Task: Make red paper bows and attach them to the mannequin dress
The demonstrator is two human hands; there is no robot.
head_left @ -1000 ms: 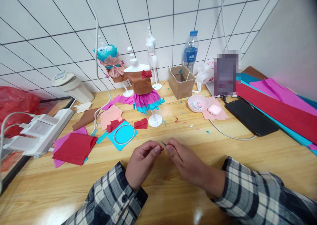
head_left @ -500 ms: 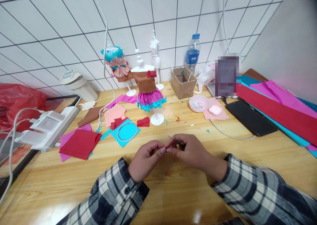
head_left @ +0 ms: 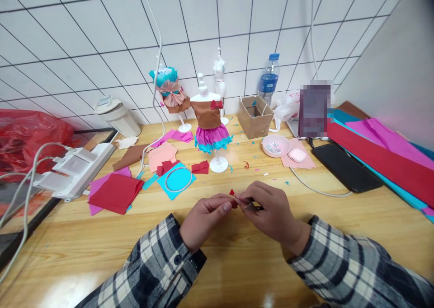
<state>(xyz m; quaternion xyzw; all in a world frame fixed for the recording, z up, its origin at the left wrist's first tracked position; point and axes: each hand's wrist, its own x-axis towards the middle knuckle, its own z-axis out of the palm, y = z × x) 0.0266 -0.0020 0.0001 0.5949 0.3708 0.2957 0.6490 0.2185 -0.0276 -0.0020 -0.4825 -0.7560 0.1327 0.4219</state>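
My left hand pinches a small piece of red crepe paper between thumb and fingers; most of it is hidden. Small dark scissors are held in my right hand, whose fingertips meet the red piece. The fingers cover most of the scissors' blades. Behind the hands stands a mini dress form in a brown top and a purple skirt with blue trim, with a red bow at its chest. A flat red paper piece lies beside a blue square that carries a metal ring.
Red paper squares and a power strip lie left. Further back are two more dress forms, a cup, a cardboard box and a bottle. A pink bead dish, a phone and paper strips lie right.
My right hand has turned, and the thin point seen above its fingers is now out of sight. A bit of red paper now shows above the fingertips. The view has shifted slightly.
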